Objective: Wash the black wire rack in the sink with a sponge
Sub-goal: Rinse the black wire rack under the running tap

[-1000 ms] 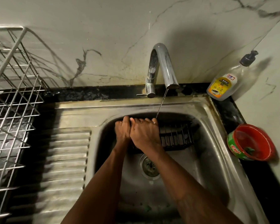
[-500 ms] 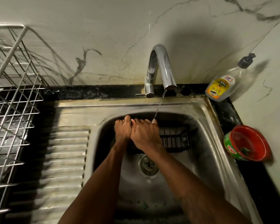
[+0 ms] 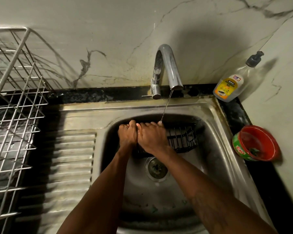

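Note:
The black wire rack [image 3: 182, 140] stands in the far part of the steel sink [image 3: 215, 149], its left half hidden under my hands. My left hand [image 3: 127, 135] is curled into a fist on the rack's left end. Pressed against it, my right hand [image 3: 153, 138] lies over the rack with its fingers curled over the far rim. A thin stream from the tap [image 3: 167, 65] lands on my right fingertips. No sponge shows; whatever is under my palms is hidden.
A ribbed steel drainboard [image 3: 71, 157] lies left of the basin, and a silver wire dish rack [image 3: 14, 102] stands at the far left. A dishwash gel bottle [image 3: 230, 85] and a red tub [image 3: 257, 143] sit on the black counter to the right. The drain [image 3: 156, 168] is below my hands.
Both hands stay pressed together on the rack under the running water. The view has shifted slightly; the hands have hardly moved.

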`<state>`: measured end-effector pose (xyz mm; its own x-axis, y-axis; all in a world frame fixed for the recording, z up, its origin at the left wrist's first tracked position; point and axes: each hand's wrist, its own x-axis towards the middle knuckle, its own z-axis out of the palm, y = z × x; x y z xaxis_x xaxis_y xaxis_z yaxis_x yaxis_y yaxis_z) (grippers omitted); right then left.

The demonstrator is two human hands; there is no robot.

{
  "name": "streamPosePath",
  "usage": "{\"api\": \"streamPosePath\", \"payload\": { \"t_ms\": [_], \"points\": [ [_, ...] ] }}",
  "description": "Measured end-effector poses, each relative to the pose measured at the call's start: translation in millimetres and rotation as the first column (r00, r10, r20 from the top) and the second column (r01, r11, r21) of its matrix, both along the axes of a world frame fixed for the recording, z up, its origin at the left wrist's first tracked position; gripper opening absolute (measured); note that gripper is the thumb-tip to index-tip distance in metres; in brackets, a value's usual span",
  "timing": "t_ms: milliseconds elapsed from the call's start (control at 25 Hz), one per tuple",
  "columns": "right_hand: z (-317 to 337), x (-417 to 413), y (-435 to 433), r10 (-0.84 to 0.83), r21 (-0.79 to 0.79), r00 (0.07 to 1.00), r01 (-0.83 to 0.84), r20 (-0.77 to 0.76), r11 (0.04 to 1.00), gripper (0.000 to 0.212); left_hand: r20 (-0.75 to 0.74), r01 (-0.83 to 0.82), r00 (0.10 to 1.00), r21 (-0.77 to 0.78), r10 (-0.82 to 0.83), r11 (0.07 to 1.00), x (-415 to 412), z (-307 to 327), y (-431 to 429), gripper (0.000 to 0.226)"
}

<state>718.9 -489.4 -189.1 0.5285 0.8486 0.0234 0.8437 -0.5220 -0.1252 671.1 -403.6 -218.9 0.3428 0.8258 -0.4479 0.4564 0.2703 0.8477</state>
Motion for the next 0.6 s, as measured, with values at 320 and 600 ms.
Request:
{"api": "streamPosePath", "payload": {
  "t_ms": [320, 600],
  "points": [
    [19.3, 69.8, -58.0, -0.335, -0.116, 0.942, 0.336, 0.029, 0.935, 0.065, -0.069, 0.146, 0.989, 0.225, -0.134, 0.963, -15.5, 17.0, 0.6, 0.044],
    [80.6, 40.2, -20.3, -0.187, -0.093, 0.975, 0.199, 0.119, 0.976, 0.046, -0.199, 0.331, 0.943, 0.497, -0.266, 0.802, 12.7, 58.7, -46.3, 0.066]
  ]
}}
